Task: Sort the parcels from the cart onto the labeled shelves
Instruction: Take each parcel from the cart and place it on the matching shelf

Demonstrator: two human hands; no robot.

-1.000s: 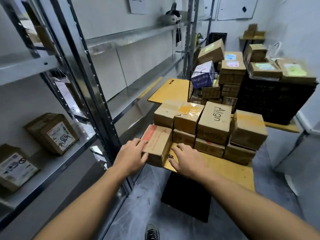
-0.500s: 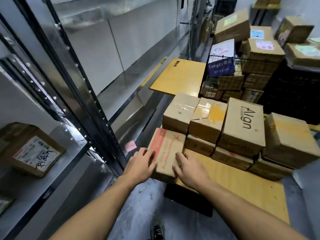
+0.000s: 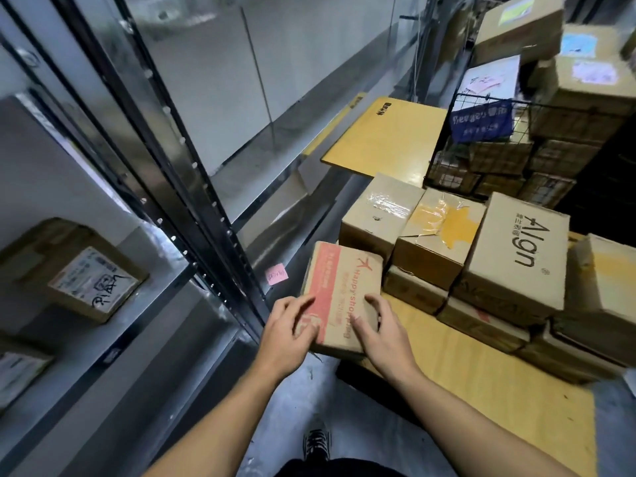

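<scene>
A small cardboard parcel with a red stripe and "Happy shopping" print (image 3: pixel 344 287) lies at the near left corner of the yellow cart deck (image 3: pixel 481 390). My left hand (image 3: pixel 287 333) grips its left near edge and my right hand (image 3: pixel 382 333) presses on its right near side. Behind it stand several stacked parcels, among them a taped box (image 3: pixel 377 215) and an "Algn" box (image 3: pixel 516 256). On the metal shelf (image 3: pixel 144 325) to the left sits a labelled parcel (image 3: pixel 79 273).
A black shelf upright (image 3: pixel 192 208) stands between the shelf and the cart. A pink note (image 3: pixel 276 274) lies below it. A wire basket (image 3: pixel 481 146) of parcels and more boxes crowd the back right. My shoe (image 3: pixel 316 442) is on the grey floor.
My head has tilted down and come closer. Both hands have slid further onto the red-striped parcel, which has shifted slightly toward me at the cart corner.
</scene>
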